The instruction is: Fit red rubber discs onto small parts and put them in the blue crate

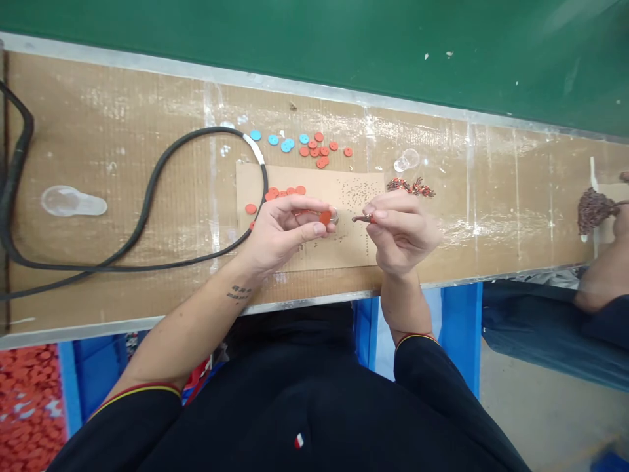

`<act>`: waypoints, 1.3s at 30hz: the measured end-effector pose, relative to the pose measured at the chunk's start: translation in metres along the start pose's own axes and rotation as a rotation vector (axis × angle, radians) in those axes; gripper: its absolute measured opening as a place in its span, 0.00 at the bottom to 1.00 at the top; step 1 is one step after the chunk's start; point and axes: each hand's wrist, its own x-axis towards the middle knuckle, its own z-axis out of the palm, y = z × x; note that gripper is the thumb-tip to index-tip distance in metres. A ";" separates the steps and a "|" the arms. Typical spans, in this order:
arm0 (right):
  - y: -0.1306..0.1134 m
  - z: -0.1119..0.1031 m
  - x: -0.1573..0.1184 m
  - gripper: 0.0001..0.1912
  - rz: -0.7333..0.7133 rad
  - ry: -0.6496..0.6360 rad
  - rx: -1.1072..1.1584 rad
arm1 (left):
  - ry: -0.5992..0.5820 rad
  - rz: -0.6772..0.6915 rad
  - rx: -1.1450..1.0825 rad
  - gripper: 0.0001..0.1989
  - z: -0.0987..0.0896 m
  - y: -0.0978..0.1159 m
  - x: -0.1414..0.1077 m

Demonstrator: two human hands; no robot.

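Note:
My left hand (pixel 280 231) pinches a flat orange disc (pixel 325 217) between thumb and fingers, with a small metal ring (pixel 334 215) showing beside it. My right hand (pixel 403 231) holds a short twisted wire piece (pixel 362 219) with an orange end, close to the disc. Both hands are above a brown cardboard sheet (pixel 354 183) speckled with small dark bits. Several orange discs (pixel 282 193) lie on its left edge, partly hidden by my left hand. A tangled bunch of black-and-orange wires (pixel 410 187) lies just beyond my right hand.
Several blue discs (pixel 287 145) and orange discs (pixel 319 149) lie on the taped table (pixel 432 242). A black cable (pixel 147 196) loops at left, near a clear plastic piece (pixel 73 200). A co-worker's arm (pixel 607 275) and wire bundle (pixel 593 210) are at far right.

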 end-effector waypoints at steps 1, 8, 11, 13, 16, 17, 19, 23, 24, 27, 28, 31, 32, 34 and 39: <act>-0.001 0.001 0.000 0.12 0.019 -0.001 0.003 | -0.005 0.014 0.008 0.14 0.001 0.000 0.000; -0.007 0.005 -0.004 0.11 0.101 -0.034 0.133 | 0.021 0.220 0.221 0.11 0.000 -0.006 0.000; -0.008 0.007 -0.008 0.11 0.122 -0.086 0.150 | 0.049 0.301 0.329 0.11 -0.002 -0.012 0.000; -0.008 0.009 -0.010 0.11 0.124 -0.091 0.156 | 0.067 0.324 0.336 0.14 -0.003 -0.015 0.000; -0.007 0.011 -0.011 0.13 0.143 -0.086 0.156 | 0.089 0.306 0.295 0.21 -0.002 -0.015 -0.001; -0.007 0.011 -0.012 0.13 0.154 -0.089 0.150 | 0.093 0.297 0.291 0.23 -0.002 -0.014 -0.002; -0.006 0.012 -0.013 0.13 0.173 -0.098 0.135 | 0.097 0.282 0.301 0.25 0.000 -0.012 -0.003; -0.006 0.012 -0.016 0.12 0.202 -0.106 0.155 | 0.098 0.277 0.287 0.24 0.002 -0.006 -0.004; -0.006 0.012 -0.016 0.12 0.208 -0.106 0.168 | 0.092 0.280 0.272 0.23 0.002 -0.004 -0.004; -0.007 0.014 -0.014 0.10 0.209 -0.081 0.189 | 0.062 0.257 0.232 0.19 0.002 -0.003 -0.003; -0.007 0.014 -0.013 0.08 0.204 -0.064 0.186 | 0.048 0.237 0.219 0.18 0.001 -0.003 -0.002; -0.009 0.016 -0.009 0.07 0.186 -0.008 0.169 | -0.006 0.177 0.160 0.19 0.000 -0.003 0.000; -0.009 0.017 -0.008 0.06 0.177 -0.001 0.173 | -0.029 0.164 0.133 0.19 0.000 -0.004 0.001; -0.009 0.018 -0.007 0.07 0.159 -0.008 0.202 | -0.068 0.137 0.080 0.19 0.000 -0.006 0.003; -0.007 0.019 -0.011 0.12 0.160 -0.053 0.250 | -0.104 0.082 -0.017 0.19 0.003 -0.009 0.005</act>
